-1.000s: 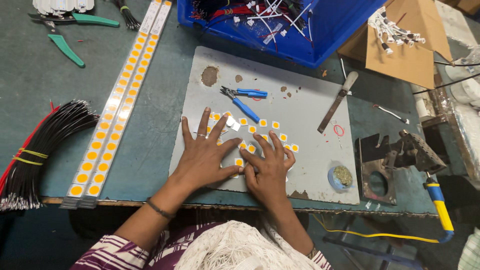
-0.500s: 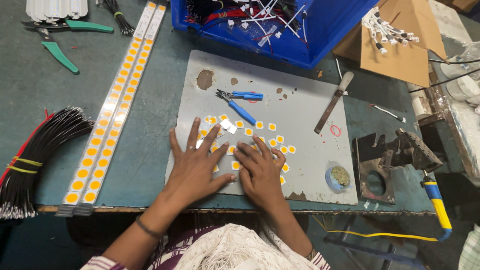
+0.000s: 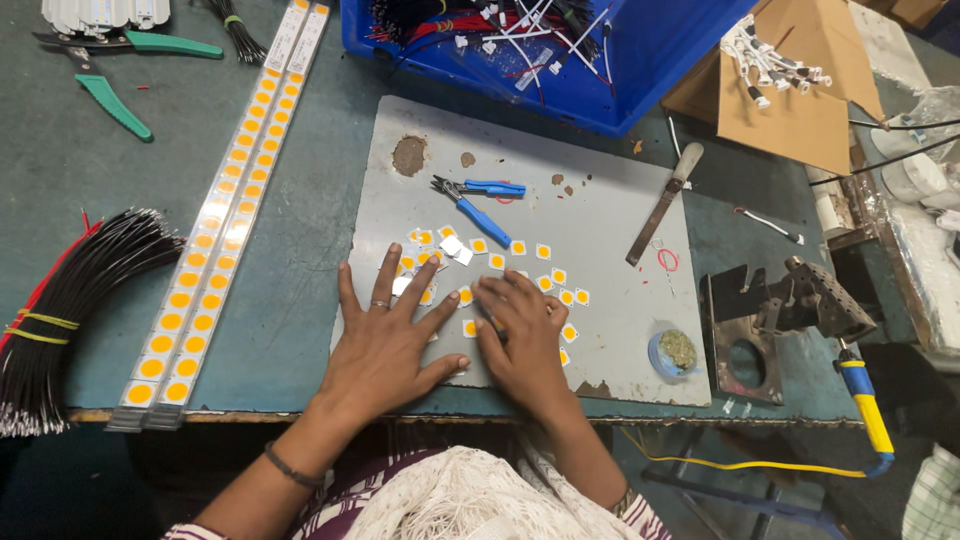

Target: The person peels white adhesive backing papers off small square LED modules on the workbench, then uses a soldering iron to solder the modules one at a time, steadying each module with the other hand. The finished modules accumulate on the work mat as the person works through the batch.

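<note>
Matt, worn grey metal plate (image 3: 600,330)

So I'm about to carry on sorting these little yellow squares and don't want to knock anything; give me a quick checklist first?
1. Left hand flat on the grey plate, fingers spread: ok.
2. Right hand resting on the yellow squares: ok.
3. Squares all on the plate: ok.
4. Blue-handled cutters apart from both hands: ok.
5. Soldering iron in its stand: ok.
6. Squares hidden beneath the palms: cannot tell.
</note>
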Demonstrator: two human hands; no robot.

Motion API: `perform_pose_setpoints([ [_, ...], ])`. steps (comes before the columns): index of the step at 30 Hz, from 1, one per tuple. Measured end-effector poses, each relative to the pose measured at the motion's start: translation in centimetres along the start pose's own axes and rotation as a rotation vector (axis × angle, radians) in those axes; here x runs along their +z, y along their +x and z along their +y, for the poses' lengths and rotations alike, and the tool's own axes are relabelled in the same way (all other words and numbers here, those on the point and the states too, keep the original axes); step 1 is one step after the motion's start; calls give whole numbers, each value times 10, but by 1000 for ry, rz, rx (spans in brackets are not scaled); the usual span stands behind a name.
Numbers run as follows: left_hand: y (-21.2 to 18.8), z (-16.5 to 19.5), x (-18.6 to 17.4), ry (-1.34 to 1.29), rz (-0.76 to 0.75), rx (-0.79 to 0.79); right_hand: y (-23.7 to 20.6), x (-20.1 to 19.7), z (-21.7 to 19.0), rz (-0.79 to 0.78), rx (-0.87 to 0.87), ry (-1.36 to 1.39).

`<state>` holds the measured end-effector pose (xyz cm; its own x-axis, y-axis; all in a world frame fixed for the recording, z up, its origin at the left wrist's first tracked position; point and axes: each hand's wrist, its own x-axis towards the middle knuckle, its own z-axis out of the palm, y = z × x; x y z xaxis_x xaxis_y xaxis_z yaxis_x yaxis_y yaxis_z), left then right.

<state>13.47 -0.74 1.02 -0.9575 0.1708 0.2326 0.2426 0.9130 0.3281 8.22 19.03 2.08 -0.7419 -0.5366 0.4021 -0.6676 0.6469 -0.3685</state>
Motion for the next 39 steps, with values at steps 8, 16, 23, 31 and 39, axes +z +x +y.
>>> perform_pose_setpoints([
  [8, -2, -1, -3, -27, 98, 76, 26, 0, 3, -91, 91, -71],
  [16, -2, -2, -4, -39, 71, 55, 27, 2, 16, -98, 122, -106],
  [23, -4, -1, -7, -81, 37, 40, 37, -5, 23, 53, -63, -210],
  [31, 33, -33, -7, -94, 317, 50, 57, 9, 25, 83, -54, -182],
  [39, 97, -41, 14, -103, 253, 53, 78, 16, 38, 22, 87, -109],
])
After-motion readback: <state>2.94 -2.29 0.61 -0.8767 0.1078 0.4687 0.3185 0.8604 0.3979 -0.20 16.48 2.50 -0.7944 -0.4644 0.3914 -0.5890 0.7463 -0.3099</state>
